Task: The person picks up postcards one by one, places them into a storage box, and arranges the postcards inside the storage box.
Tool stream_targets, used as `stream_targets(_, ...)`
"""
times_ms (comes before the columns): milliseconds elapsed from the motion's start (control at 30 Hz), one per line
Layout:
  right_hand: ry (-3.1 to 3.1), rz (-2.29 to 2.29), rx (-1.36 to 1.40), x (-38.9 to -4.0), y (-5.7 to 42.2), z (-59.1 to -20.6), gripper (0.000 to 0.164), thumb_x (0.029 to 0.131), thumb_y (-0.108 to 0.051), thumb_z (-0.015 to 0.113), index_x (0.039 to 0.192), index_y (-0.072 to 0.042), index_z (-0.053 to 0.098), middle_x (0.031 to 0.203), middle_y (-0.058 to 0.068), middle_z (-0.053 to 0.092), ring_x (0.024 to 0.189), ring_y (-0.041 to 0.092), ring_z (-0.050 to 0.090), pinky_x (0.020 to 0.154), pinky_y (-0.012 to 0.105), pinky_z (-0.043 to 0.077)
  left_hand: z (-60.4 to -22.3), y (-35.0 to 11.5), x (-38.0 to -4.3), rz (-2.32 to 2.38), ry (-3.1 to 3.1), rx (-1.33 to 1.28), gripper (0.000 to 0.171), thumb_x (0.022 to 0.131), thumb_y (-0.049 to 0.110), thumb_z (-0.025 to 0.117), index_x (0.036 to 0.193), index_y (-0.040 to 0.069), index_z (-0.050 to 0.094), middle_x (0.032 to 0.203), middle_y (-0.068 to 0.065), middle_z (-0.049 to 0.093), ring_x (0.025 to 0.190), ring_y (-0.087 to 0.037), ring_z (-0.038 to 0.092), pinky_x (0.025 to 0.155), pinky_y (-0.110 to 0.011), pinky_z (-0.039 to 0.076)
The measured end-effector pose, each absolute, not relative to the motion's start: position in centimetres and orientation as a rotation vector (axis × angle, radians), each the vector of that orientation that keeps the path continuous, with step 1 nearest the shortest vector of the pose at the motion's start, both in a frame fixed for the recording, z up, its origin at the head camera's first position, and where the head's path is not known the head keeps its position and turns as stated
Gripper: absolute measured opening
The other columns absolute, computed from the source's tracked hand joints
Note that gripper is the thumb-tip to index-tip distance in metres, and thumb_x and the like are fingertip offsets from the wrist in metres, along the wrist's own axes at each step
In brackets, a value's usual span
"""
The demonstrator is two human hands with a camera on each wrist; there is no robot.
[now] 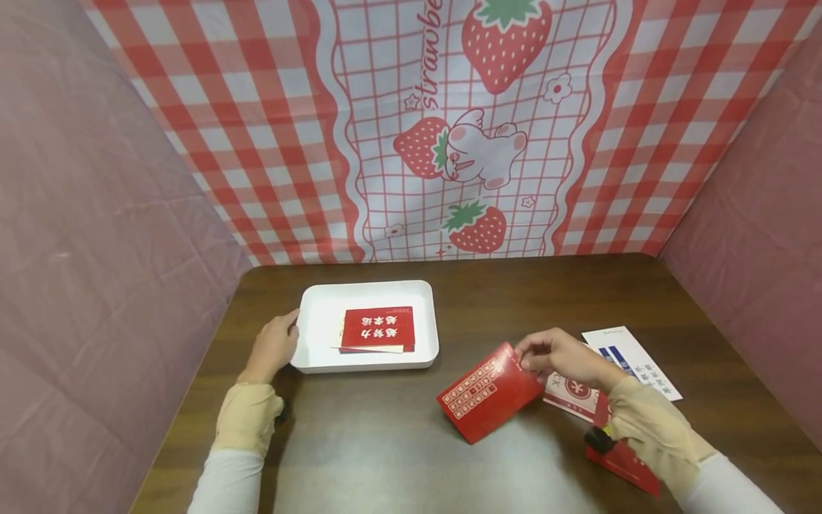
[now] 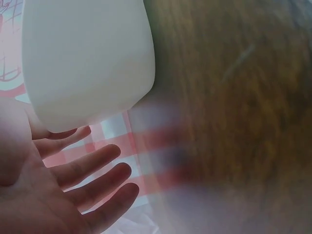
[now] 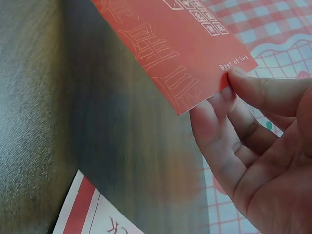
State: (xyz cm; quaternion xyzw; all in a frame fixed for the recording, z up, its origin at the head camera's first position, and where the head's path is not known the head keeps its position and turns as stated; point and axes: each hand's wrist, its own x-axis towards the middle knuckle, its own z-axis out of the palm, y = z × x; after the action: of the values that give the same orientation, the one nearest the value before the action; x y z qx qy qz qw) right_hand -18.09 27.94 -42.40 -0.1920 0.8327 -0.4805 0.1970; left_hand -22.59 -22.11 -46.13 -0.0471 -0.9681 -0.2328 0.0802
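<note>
My right hand (image 1: 555, 355) pinches a corner of a red card (image 1: 484, 400) between thumb and fingers, holding it tilted above the table. White characters in small boxes cover the card (image 3: 185, 53), and "Best of luck" is printed near the thumb. At the left end of a white tray (image 1: 364, 363), my left hand (image 1: 272, 346) rests against the outer side. In the left wrist view, the fingers of the left hand (image 2: 63, 170) are spread and fairly straight beside the tray (image 2: 92, 58). Inside the tray lies a small pile topped by a red card with white characters (image 1: 379, 327).
Under and beside the right forearm lie a white card with blue marks (image 1: 632, 360), a white-and-red card (image 1: 571, 400) and another red card (image 1: 626, 464). The brown table (image 1: 359, 435) meets a checked strawberry cloth (image 1: 475, 143) at the back.
</note>
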Motion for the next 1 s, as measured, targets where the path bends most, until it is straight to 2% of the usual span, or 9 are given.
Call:
stream_targets(100, 2.323, -1.377, -0.525, -18.4, 27.9, -42.3, 0.017, 0.084, -0.005, 0.062, 0.100, 0.002, 0.064, 0.087, 0.019, 0.063, 0.070, 0.019, 0.060, 0.063, 0.045, 0.058, -46.1, -22.1, -22.5, -0.700, -2.878, -0.140, 0.040, 0.090, 0.005, 0.042, 0.129, -0.006, 0.049, 0.121, -0.033, 0.056, 0.110, -0.048, 0.050, 0.094, -0.060, 0.040)
stream_targets(333, 2.285, -1.465, -0.470, -19.0, 27.7, -42.2, 0.024, 0.084, -0.009, 0.065, 0.103, 0.005, 0.062, 0.086, 0.012, 0.062, 0.072, 0.017, 0.060, 0.062, 0.034, 0.058, -46.5, -22.1, -22.4, -0.719, -2.836, -0.141, 0.039, 0.089, 0.004, 0.044, 0.126, -0.005, 0.053, 0.120, -0.031, 0.058, 0.110, -0.046, 0.052, 0.093, -0.059, 0.041)
stream_targets(633, 2.231, -1.604, -0.389, -19.5, 27.2, -42.0, 0.030, 0.084, -0.009, 0.064, 0.107, 0.009, 0.057, 0.087, 0.008, 0.062, 0.076, 0.019, 0.063, 0.066, 0.039, 0.059, -46.3, -21.9, -22.4, -0.750, -2.862, -0.081, 0.040, 0.089, 0.006, 0.044, 0.128, -0.002, 0.052, 0.124, -0.029, 0.056, 0.113, -0.046, 0.049, 0.096, -0.059, 0.040)
stream_targets(1000, 2.110, -1.877, -0.279, -20.0, 25.8, -41.7, 0.030, 0.086, -0.007, 0.062, 0.110, 0.010, 0.054, 0.082, -0.002, 0.065, 0.068, 0.014, 0.064, 0.062, 0.032, 0.059, -46.0, -21.9, -22.2, -0.757, -2.907, -0.052, 0.041, 0.091, 0.007, 0.042, 0.130, 0.001, 0.051, 0.125, -0.030, 0.055, 0.113, -0.046, 0.049, 0.094, -0.059, 0.041)
